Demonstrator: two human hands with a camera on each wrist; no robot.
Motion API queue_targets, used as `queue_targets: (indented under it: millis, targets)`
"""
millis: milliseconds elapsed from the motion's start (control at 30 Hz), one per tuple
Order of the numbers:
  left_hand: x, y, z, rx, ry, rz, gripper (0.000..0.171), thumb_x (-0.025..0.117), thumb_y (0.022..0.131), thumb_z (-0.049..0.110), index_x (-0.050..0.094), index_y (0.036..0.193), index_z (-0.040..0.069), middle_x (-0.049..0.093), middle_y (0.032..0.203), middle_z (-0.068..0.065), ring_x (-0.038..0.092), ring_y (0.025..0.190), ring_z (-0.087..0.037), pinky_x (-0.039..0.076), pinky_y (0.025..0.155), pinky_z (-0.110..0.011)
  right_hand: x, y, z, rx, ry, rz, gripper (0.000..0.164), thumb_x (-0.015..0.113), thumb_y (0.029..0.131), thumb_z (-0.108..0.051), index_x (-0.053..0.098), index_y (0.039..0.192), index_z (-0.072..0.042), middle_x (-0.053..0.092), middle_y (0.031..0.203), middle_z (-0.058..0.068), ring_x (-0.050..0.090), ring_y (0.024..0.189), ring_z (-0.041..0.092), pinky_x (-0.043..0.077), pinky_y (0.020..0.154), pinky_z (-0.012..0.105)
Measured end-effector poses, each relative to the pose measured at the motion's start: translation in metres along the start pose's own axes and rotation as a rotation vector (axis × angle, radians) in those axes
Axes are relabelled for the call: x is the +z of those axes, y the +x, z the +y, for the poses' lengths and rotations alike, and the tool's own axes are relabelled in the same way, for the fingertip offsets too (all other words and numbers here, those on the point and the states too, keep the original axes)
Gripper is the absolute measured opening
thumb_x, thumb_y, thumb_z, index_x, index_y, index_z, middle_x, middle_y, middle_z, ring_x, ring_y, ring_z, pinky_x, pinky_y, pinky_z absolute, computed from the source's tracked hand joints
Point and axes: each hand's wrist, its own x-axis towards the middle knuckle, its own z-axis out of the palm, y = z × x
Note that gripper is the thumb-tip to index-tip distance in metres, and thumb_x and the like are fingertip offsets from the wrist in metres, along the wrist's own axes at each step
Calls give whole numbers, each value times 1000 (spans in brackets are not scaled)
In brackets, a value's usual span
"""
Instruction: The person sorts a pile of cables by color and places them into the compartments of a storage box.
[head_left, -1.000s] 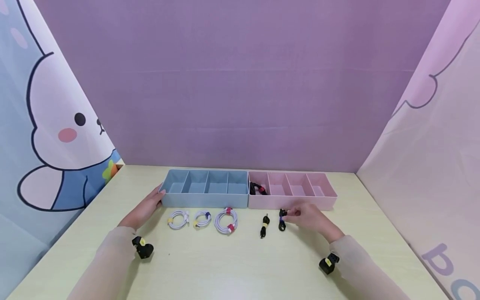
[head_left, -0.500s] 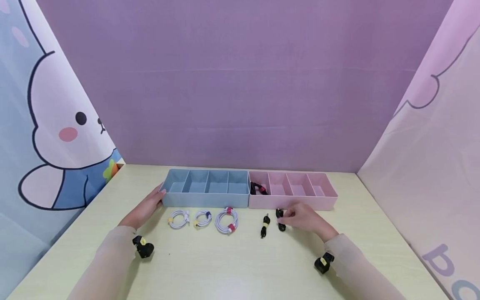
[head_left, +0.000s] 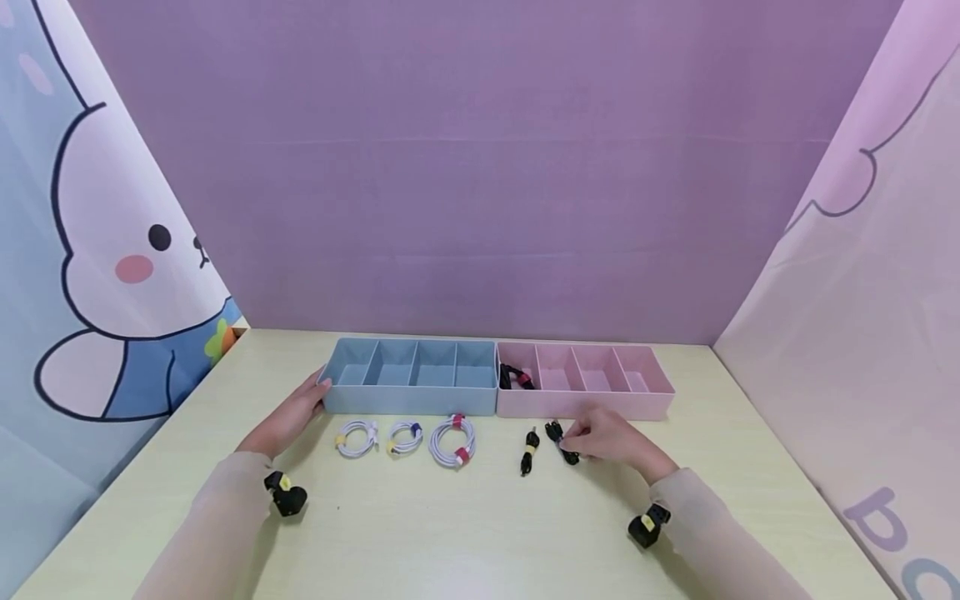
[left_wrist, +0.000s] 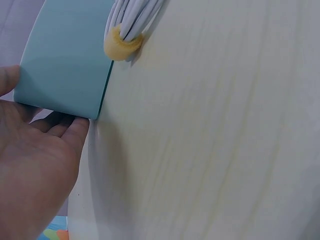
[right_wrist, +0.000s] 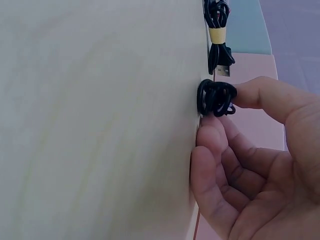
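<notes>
My left hand holds the left end of the blue divided box; in the left wrist view the thumb lies at its rim and the fingers bend against its end wall. With thumb and fingers, my right hand pinches a coiled black cable low over the table, just before the pink divided box. The cable lies slanted in the head view, its right side partly covered by the fingertips. Left of it lies another black cable with a yellow tie, its USB plug showing in the right wrist view.
Three coiled white cables, one with a yellow tie, one with a blue tie and a larger one with red ties, lie before the blue box. A black cable with a red tie sits in the pink box's leftmost compartment.
The pinched black cable has turned from upright to slanting, its top end swinging left. My right hand has shifted slightly left. My left hand stays at the blue box.
</notes>
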Motion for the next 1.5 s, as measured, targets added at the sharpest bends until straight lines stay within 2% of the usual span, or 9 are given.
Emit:
queue_targets:
  millis: [333,667,933,1100,1200,1500]
  targets:
    - [0,1,-1,-6,3,3,71,22,109,51,-12,160,16,-11,166,-16,-2,151,-39,12,121,-55,-1,-2,-1,-6,19,17,15,76,89,-20,74,88,-5,66,72,3,58,60,15,55,53,29]
    - [-1,1,1,-16,1,-2,72,23,108,54,-13,160,19,-12,166,-15,-2,151,-39,12,121,-55,-3,-4,-11,-76,6,46,17,75,89,-21,77,93,-4,68,74,2,55,58,10,48,50,23]
    - [0,0,1,-5,-5,5,70,22,109,51,-12,160,18,-11,166,-15,-3,151,-39,12,121,-55,-4,-1,-16,-84,-34,93,17,75,90,-24,77,94,-8,70,83,-2,58,70,12,52,59,25]
    - [1,-1,2,-13,-2,5,71,22,108,52,-13,160,19,-11,166,-15,-3,151,-39,12,121,-55,-7,0,-21,-101,-26,112,16,74,91,-24,76,95,-8,70,86,-2,59,72,13,53,60,26]
    - [1,-1,2,-15,3,6,70,22,108,52,-12,160,19,-11,166,-15,-2,151,-39,12,121,-56,-9,0,-25,-83,-19,123,17,74,92,-25,76,96,-9,71,88,-2,60,73,13,53,61,26]
    - [2,-3,3,-18,7,8,70,22,109,51,-13,160,19,-12,166,-15,-3,151,-39,12,121,-55,-14,2,-35,-80,12,140,25,71,94,-27,76,106,-5,73,101,3,62,80,14,55,68,29]
